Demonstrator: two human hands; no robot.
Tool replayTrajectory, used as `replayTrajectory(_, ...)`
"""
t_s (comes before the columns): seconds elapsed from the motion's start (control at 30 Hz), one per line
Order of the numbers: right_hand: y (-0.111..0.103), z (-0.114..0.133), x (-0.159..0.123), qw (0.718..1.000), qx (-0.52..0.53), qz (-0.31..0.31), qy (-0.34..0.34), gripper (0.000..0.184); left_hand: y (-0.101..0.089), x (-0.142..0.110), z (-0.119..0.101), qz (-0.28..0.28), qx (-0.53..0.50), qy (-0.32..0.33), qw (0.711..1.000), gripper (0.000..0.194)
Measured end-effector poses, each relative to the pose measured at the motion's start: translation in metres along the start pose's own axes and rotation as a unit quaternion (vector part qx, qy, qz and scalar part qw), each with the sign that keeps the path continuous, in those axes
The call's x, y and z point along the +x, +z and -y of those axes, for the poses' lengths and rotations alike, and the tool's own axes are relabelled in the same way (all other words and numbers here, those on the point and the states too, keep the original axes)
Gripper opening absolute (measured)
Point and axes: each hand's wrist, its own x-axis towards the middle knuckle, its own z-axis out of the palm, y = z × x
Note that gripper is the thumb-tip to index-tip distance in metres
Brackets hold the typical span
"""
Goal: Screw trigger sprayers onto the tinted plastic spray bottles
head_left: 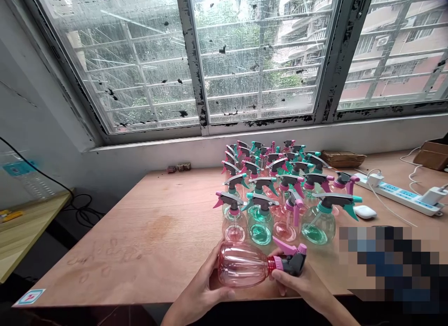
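A clear pink spray bottle (243,264) lies on its side in the air above the table's front edge, held between both hands. My left hand (203,284) wraps round its base end. My right hand (303,284) grips the neck, by the pink collar and the black sprayer head (294,263) with its pink trigger. Just beyond stand rows of upright spray bottles, pink and green. Nearest in them are a pink bottle (234,225), a green bottle (260,227), another pink bottle (284,223) and a green bottle with a teal trigger (318,227).
The wooden table (140,232) runs back to a windowed wall. On the right lie a white power strip (399,193) with plugs and cords, a white earbud case (365,212) and a brown box (432,153). A blurred patch covers the right front. Another table (31,228) stands left.
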Motion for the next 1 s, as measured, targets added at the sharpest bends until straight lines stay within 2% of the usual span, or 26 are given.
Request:
replayTrajectory(0.23,-0.0017,0.0030,0.0001,1.000,0.007,0.021,-0.004,0.043,0.0002,0.0012,0.0051,0.003,0.006,0.013,1.000,0.105)
replayTrajectory(0.43,-0.0004,0.0001,0.0001,1.000,0.014,0.004,-0.004,0.047,-0.0011,-0.0011,0.0070,-0.003,-0.030,0.006,1.000,0.132)
replayTrajectory(0.63,-0.0022,0.0006,0.0009,1.000,0.000,0.021,-0.014,0.042,-0.0013,0.0012,0.0044,0.016,-0.036,0.014,0.999,0.111)
replayTrajectory(0.83,-0.0004,-0.0045,0.0022,1.000,0.006,0.005,-0.017,0.045,0.0027,0.0043,-0.0005,0.018,-0.035,0.025,0.999,0.114)
replayTrajectory(1.0,0.0026,-0.0066,0.0034,1.000,0.015,-0.006,-0.014,0.046,-0.0025,0.0020,0.0070,0.013,-0.031,0.021,0.999,0.119)
